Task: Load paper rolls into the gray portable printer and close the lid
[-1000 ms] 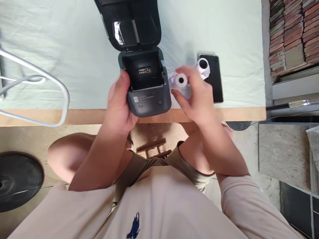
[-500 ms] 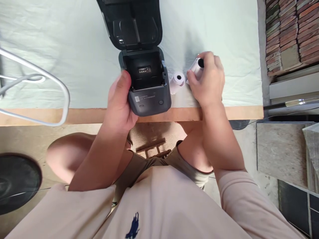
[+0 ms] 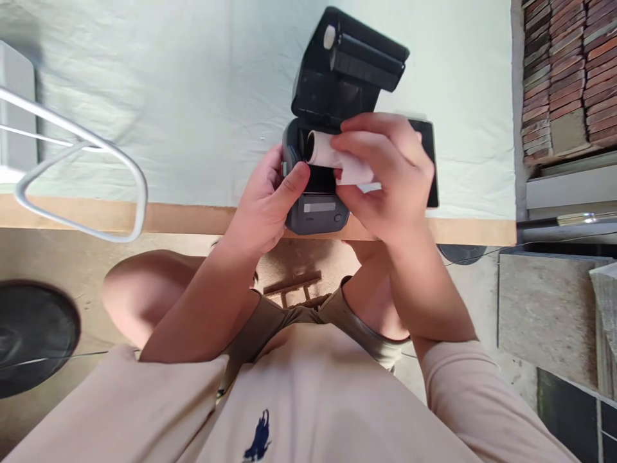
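My left hand (image 3: 263,209) grips the left side of a small dark label printer (image 3: 318,222), thumb over its rim. The printer's lid (image 3: 337,77) stands open, tilted up and away from me, with a roller on its inner side. In my right hand (image 3: 400,173) is a white paper roll (image 3: 322,149), pinched between thumb and fingers. The roll lies sideways at the printer's open compartment, its hollow core facing left and a loose paper end hanging toward me. Whether the roll rests on the compartment's floor I cannot tell.
A flat black object (image 3: 431,161) lies behind my right hand, partly hidden. White bent tubing (image 3: 139,199) and a white box (image 3: 17,109) are at the left. The table's wooden front edge (image 3: 193,218) runs below the pale cloth. Stacked bricks (image 3: 554,77) stand at the right.
My right hand has brought a paper roll from the cloth leftward to the printer. The printer has moved right and turned in my left hand. The other roll no longer shows.
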### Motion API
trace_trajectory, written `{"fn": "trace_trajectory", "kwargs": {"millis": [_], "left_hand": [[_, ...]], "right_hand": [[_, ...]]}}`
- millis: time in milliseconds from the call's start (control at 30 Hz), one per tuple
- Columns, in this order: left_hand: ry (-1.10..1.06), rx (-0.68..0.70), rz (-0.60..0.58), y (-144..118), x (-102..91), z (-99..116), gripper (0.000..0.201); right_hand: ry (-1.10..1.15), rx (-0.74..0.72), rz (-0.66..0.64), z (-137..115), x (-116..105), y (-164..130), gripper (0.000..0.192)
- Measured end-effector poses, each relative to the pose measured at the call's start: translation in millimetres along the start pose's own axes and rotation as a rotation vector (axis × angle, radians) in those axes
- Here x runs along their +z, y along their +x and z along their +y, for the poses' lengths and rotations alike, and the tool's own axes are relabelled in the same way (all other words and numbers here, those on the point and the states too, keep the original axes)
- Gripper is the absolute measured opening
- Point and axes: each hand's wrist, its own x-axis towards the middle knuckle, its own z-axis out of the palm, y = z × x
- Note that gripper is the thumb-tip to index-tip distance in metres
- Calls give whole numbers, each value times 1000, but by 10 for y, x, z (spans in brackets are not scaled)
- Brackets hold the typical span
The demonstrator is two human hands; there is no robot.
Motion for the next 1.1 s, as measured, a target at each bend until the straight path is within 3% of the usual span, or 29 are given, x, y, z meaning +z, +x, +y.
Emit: {"fn": "trace_trajectory", "kwargs": {"millis": [100, 200, 400, 567, 667, 800, 967, 1033, 1100], "left_hand": [[17, 0, 3, 18, -33, -24, 38], [15, -26, 37, 27, -23, -10, 37], [-49, -90, 80, 57, -42, 44, 36], [-83, -115, 0, 39, -115, 45, 52], [-34, -125, 21, 15, -126, 53, 58], [24, -163, 70, -10, -54, 124, 76], [74, -216, 82, -17, 46, 232, 78], [74, -210, 62, -10, 50, 236, 75], [33, -207, 58, -6, 46, 224, 67]], "right_hand": [[-56, 12, -70, 29, 34, 22, 35], [-118, 8, -96, 26, 35, 7, 27], [-60, -156, -50, -59, 14, -92, 27], [26, -78, -126, -87, -23, -113, 40], [73, -57, -194, -92, -32, -109, 39], [187, -44, -69, -101, -15, -114, 30], [238, 194, 360, -40, 28, -130, 25], [218, 255, 380, -13, 23, -128, 20], [214, 289, 294, -15, 13, -124, 26]]}}
